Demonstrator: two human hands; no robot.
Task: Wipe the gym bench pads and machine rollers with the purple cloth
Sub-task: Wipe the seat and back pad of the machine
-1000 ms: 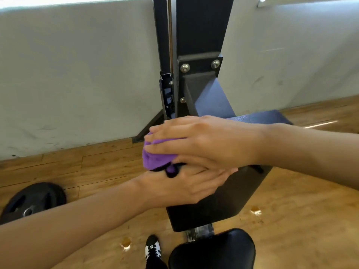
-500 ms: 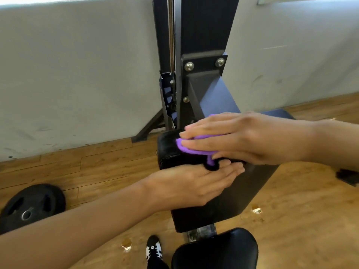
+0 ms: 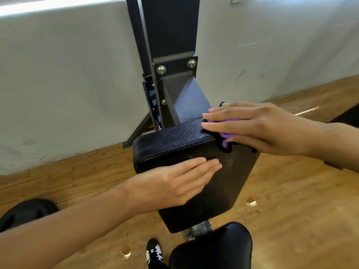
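The black textured back pad (image 3: 171,140) stands tilted at centre, mounted on a black steel column (image 3: 171,26) that rises behind it. Two bolts (image 3: 161,70) fasten the bracket on the column above the pad.

Right hand (image 3: 258,127): placed on the top edge of the pad at its right end, fingers straight and spread, pressing down flat. The purple cloth (image 3: 227,135) lies under these fingers, against the pad's upper right corner. A fold of the cloth hangs down over the front of the pad.

Left hand (image 3: 174,181): placed flat on the front face of the pad, below its top edge, fingers straight and together. It holds nothing. The two hands are apart, with the pad's upper front edge between them.

Below the pad: a black seat pad (image 3: 211,247), and left of it a black-and-white shoe (image 3: 154,253) on the wooden floor (image 3: 291,210).

Lower left of the pad: a black weight plate (image 3: 25,212) lies flat on the floor.

Behind the pad: a grey wall (image 3: 58,84).
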